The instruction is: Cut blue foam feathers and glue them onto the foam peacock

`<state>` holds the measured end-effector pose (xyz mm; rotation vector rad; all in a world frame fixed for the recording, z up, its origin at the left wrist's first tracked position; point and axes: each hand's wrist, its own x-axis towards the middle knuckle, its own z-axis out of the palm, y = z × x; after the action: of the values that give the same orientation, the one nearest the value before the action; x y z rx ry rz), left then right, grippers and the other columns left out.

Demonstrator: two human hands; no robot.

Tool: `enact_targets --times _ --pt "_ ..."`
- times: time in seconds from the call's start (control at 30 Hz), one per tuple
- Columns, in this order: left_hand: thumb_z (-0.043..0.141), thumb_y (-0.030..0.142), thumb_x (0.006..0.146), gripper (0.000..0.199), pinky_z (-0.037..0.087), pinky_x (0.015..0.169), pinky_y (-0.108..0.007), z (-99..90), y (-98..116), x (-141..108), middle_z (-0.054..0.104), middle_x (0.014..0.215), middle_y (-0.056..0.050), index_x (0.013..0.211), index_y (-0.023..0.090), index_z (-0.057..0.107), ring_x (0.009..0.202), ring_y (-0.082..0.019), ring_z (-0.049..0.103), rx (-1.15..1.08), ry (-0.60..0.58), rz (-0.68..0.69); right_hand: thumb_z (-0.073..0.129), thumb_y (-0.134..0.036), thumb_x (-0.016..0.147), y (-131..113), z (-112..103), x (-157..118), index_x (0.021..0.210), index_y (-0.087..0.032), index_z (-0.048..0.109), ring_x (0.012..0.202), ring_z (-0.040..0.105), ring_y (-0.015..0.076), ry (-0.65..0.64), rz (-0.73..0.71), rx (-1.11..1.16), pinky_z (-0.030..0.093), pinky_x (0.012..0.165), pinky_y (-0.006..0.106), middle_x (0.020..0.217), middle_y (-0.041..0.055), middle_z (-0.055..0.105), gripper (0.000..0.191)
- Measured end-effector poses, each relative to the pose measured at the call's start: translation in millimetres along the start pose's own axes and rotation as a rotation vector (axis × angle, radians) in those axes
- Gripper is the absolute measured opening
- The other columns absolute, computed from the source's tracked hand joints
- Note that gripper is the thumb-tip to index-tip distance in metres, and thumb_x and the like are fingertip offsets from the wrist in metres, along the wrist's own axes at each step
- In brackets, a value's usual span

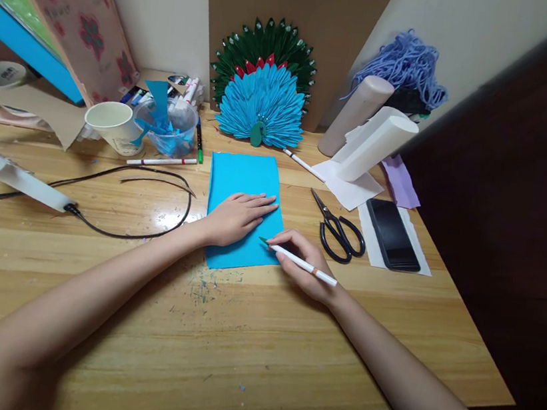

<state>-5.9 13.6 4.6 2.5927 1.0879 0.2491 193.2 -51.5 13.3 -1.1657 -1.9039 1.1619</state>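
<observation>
A blue sheet lies on the wooden table, its left edge looking folded. My left hand rests flat across the middle of the sheet, fingers stretched to the right. At the sheet's lower right, my right hand grips a white marker with a green tip, which points left over the blue surface. Whether the tip touches the sheet I cannot tell. Behind the sheet stands a paper peacock with blue and dark green feathers.
Black-handled scissors and a phone lie at the right. Paper rolls stand behind them. At the left are a glue gun with its cable, a paper cup and a tub of blue scraps.
</observation>
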Motion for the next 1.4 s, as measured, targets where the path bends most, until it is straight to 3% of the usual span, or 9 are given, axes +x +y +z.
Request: enact_targets --times 0.43,0.8,1.03,1.2,1.4 --pt "0.024 0.031 0.095 0.044 0.024 0.103 -0.039 3.6 -2 -1 0.032 0.147 0.0 0.137 0.027 0.035 0.132 -0.018 0.031 0.043 0.046 0.039 0.053 -0.027 0.083 9 9 -2 0.086 -0.021 0.052 0.077 0.06 0.0171 0.095 0.111 0.0 0.045 0.066 0.028 0.088 0.0041 0.063 0.007" --pt "0.025 0.029 0.095 0.044 0.025 0.102 -0.04 2.9 -1 -1 0.032 0.146 -0.001 0.137 0.026 0.035 0.132 -0.019 0.031 0.042 0.047 0.042 0.055 -0.017 0.077 4 3 -2 0.076 -0.02 0.053 0.079 0.056 0.0179 -0.052 -0.031 -0.098 0.043 0.072 0.03 0.082 0.0034 0.059 0.003" --pt "0.026 0.029 0.095 0.043 0.025 0.102 -0.04 2.2 -1 -1 0.033 0.146 -0.001 0.137 0.026 0.035 0.131 -0.02 0.032 0.044 0.046 0.045 0.056 -0.016 0.073 10 -1 -1 0.069 -0.02 0.051 0.074 0.055 0.0176 -0.165 -0.046 0.003 0.044 0.072 0.032 0.073 0.0019 0.059 0.008" --pt "0.027 0.029 0.095 0.043 0.025 0.101 -0.04 2.5 -1 -1 0.033 0.146 -0.001 0.136 0.026 0.036 0.131 -0.02 0.032 0.048 0.047 0.041 0.053 -0.025 0.082 14 1 0 0.08 -0.021 0.05 0.073 0.057 0.0162 0.01 0.059 0.209 0.044 0.065 0.029 0.075 0.0011 0.06 0.006" --pt "0.026 0.029 0.095 0.043 0.026 0.101 -0.04 3.3 -2 -1 0.034 0.146 -0.001 0.136 0.025 0.036 0.131 -0.02 0.032 0.054 0.053 0.043 0.053 -0.027 0.083 11 6 1 0.088 -0.021 0.052 0.077 0.058 0.0164 0.062 0.113 0.046 0.044 0.067 0.029 0.087 0.003 0.061 0.008"
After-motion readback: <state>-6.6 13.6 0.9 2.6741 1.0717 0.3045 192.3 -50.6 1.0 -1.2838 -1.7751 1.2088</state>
